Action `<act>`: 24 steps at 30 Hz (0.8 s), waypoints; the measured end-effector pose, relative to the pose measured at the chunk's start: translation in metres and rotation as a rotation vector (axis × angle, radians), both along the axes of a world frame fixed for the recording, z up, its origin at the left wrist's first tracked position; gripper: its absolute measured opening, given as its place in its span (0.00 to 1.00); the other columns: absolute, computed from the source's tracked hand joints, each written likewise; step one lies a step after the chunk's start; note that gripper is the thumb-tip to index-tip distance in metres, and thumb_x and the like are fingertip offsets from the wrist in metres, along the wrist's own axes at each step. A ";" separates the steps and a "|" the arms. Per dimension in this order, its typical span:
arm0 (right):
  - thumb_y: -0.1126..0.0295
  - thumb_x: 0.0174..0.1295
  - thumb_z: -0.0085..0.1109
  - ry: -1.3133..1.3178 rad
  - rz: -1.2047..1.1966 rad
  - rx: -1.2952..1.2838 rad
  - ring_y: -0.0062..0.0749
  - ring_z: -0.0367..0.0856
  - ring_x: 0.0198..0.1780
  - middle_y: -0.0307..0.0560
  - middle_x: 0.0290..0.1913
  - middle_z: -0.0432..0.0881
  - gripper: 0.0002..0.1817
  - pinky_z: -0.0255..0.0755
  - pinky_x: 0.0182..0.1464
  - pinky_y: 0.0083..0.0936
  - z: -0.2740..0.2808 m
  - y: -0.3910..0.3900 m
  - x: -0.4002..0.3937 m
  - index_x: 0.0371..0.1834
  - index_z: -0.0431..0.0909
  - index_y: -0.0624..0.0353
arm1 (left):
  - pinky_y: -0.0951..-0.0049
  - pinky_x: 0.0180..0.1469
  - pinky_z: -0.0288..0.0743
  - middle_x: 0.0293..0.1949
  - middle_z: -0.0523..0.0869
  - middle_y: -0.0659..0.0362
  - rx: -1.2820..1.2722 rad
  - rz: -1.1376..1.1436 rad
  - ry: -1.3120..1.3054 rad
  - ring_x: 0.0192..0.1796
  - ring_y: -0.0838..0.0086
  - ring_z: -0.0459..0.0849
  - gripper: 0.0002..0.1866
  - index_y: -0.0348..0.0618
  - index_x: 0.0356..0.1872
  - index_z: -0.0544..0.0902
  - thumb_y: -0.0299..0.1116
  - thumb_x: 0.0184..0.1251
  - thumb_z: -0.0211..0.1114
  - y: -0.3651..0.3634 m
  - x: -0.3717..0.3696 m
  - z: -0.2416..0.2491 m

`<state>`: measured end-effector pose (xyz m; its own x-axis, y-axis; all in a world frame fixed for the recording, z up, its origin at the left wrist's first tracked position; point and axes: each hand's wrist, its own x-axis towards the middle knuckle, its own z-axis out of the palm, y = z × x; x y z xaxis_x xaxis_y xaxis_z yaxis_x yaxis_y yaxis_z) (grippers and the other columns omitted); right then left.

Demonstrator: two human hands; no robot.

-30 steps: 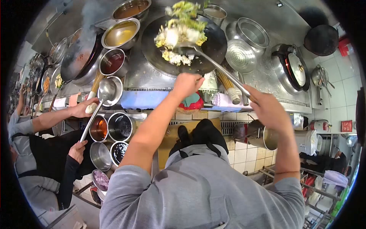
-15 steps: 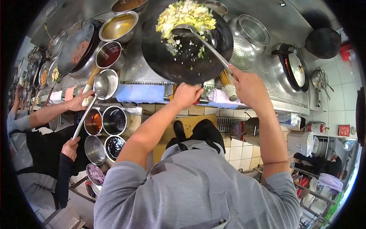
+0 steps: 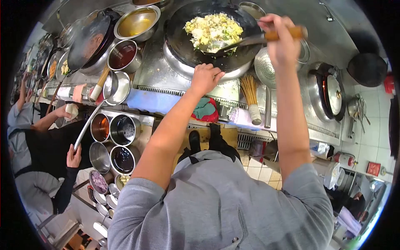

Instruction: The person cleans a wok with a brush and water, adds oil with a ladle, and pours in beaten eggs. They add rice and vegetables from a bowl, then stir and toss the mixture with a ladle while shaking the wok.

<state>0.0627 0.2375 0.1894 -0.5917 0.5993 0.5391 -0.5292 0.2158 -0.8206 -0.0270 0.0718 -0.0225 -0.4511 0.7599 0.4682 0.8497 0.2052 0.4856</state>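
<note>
My left hand [image 3: 206, 79] is closed over the near rim of a large black wok [image 3: 177, 35], which sits on a round metal burner ring. Chopped yellow and white food with green bits [image 3: 214, 29] lies heaped in the wok. My right hand [image 3: 283, 41], slightly blurred, grips a ladle [image 3: 246, 41] by its wooden handle above the wok's right side. The ladle's bowl rests at the near edge of the food, partly covered by it.
Right of the wok lie a bamboo brush [image 3: 250, 93] and a perforated strainer [image 3: 265, 66]. Steel pots of red sauce [image 3: 123, 56] and yellow liquid [image 3: 137, 27] stand left. A co-worker's hand [image 3: 74, 156] holds another ladle at left; a smoking wok [image 3: 89, 46] stands beyond.
The wok has come down from a tilt onto its ring, and the food has dropped from its far side to the middle. My right hand has moved forward with the ladle.
</note>
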 end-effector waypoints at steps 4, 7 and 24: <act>0.62 0.65 0.56 0.099 0.305 -0.491 0.19 0.57 0.13 0.30 0.13 0.59 0.14 0.49 0.15 0.21 0.068 0.054 -0.087 0.23 0.65 0.48 | 0.53 0.51 0.64 0.28 0.79 0.61 0.009 0.084 0.025 0.39 0.63 0.78 0.10 0.53 0.30 0.87 0.46 0.61 0.65 -0.005 0.007 0.007; 0.65 0.66 0.55 0.106 -0.023 -0.202 0.17 0.56 0.13 0.29 0.14 0.59 0.13 0.48 0.15 0.20 0.123 0.067 -0.079 0.24 0.66 0.48 | 0.53 0.48 0.61 0.29 0.77 0.62 -0.042 0.177 -0.026 0.41 0.65 0.77 0.10 0.56 0.31 0.87 0.48 0.60 0.66 -0.004 0.016 0.010; 0.72 0.65 0.56 0.015 -0.047 0.000 0.20 0.62 0.16 0.34 0.15 0.65 0.17 0.57 0.21 0.20 0.073 0.089 -0.124 0.18 0.64 0.53 | 0.58 0.46 0.61 0.31 0.78 0.63 -0.110 0.187 -0.067 0.42 0.66 0.76 0.14 0.52 0.32 0.86 0.51 0.62 0.64 -0.006 0.011 0.014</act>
<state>-0.0611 0.3269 0.2621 -0.5547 0.6261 0.5480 -0.5307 0.2411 -0.8126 -0.0160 0.0657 -0.0086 -0.6161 0.7047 0.3519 0.7587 0.4109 0.5055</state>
